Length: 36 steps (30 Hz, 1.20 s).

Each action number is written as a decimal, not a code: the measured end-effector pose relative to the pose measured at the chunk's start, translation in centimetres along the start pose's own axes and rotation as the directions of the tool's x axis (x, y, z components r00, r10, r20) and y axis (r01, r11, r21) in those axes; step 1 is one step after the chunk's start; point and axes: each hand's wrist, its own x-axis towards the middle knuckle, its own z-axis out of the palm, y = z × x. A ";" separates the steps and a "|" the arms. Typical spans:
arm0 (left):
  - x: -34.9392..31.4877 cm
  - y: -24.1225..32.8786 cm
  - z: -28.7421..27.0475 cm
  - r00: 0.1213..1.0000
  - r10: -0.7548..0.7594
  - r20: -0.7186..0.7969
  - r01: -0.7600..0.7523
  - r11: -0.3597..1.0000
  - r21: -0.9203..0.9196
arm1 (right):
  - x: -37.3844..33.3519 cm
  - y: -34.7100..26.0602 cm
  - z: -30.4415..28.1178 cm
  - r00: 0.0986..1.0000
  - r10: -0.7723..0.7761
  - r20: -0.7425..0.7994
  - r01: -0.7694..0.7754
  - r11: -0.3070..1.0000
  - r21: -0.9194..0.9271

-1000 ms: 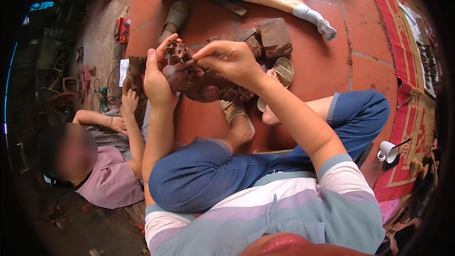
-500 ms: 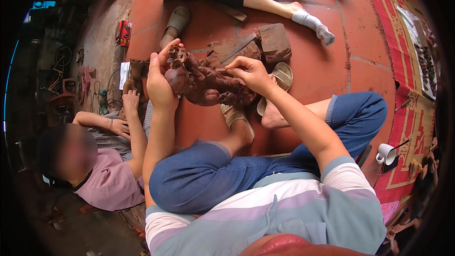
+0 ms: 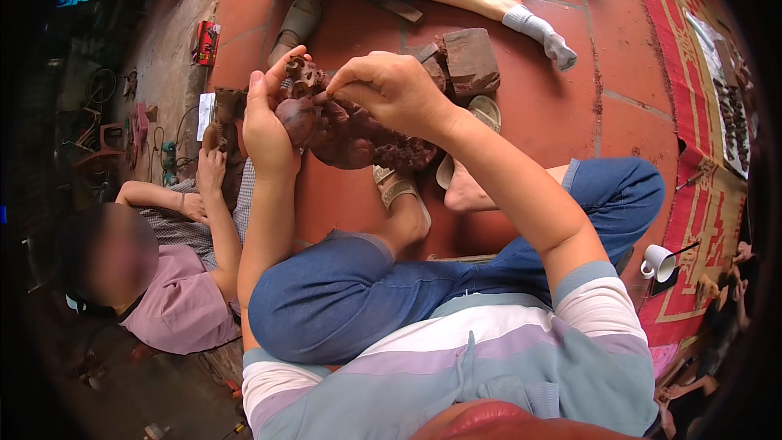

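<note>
A dark reddish-brown carved wooden figure (image 3: 346,151) is held up over the floor, tilted, with its rounded end toward the left. My left hand (image 3: 269,130) is wrapped round that end, fingers on its far side. My right hand (image 3: 399,94) is closed in a pinch at the upper part of the carving, near the left hand. Between its fingertips a small reddish-brown piece (image 3: 320,99) shows, touching the wood; its exact kind is too small to make out. The right hand hides part of the figure's top.
Behind the carving, a dark wooden block (image 3: 471,61) stands on the red tiles (image 3: 538,130). A co-worker's leg with a grey sock (image 3: 538,33) stretches across the far side. Another person (image 3: 183,285) works at left. At right, a white mug (image 3: 658,262) stands by a patterned red mat (image 3: 660,57).
My right hand has moved left and slightly away from me, from the carving's middle to its upper part near my left hand. The carving has shifted slightly left.
</note>
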 end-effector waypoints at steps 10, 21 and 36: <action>-0.1 0.0 -0.1 1.000 0.021 0.010 -0.022 0.998 0.063 | 2.2 0.6 -2.2 0.965 -0.161 0.209 0.193 0.971 -0.141; 0.1 -0.7 -1.0 0.993 0.117 -0.012 -0.113 0.977 0.179 | 4.5 0.5 -6.7 0.978 0.018 0.207 0.056 0.936 -0.348; -0.1 -0.5 -1.6 0.995 0.096 0.029 -0.100 0.978 0.183 | 2.4 -0.7 -1.2 0.998 -0.055 -0.027 0.044 0.952 -0.303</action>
